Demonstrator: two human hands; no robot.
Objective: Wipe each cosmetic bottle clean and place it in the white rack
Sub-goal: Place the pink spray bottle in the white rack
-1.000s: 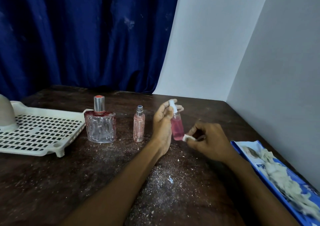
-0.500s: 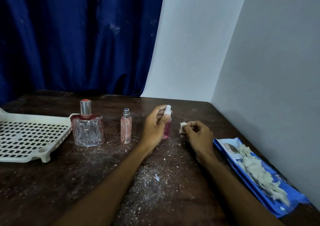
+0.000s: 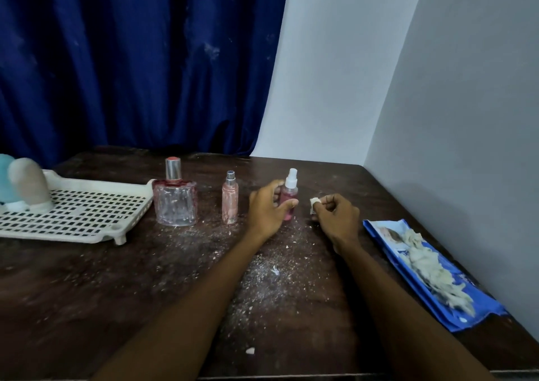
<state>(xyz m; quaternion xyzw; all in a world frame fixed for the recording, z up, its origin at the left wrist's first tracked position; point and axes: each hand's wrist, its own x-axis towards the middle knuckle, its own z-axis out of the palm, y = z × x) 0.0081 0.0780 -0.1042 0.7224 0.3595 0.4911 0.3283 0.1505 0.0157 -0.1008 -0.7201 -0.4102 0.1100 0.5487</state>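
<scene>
While my left hand (image 3: 267, 210) holds the bottle (image 3: 289, 205) upright on the table (image 3: 145, 293) and my right hand (image 3: 337, 215) pinches a wipe (image 3: 314, 204) beside it, I'd judge it light, slick, best gripped mid-body.

The rack (image 3: 87, 214) sits on the table (image 3: 116, 293) at its left, with 2 containers (image 3: 29, 185) on its far left corner. Just right of the rack, 3 bottles stand in a row: the wide bottle (image 3: 175, 202), the slim bottle (image 3: 230, 202), then the spray bottle (image 3: 289, 191). The left hand (image 3: 265, 211) wraps the spray bottle; the right hand (image 3: 338, 214), near its right, pinches a wad (image 3: 313, 202). At the table's right edge lies a packet (image 3: 385, 234) with wipes (image 3: 423, 261) on it.
</scene>
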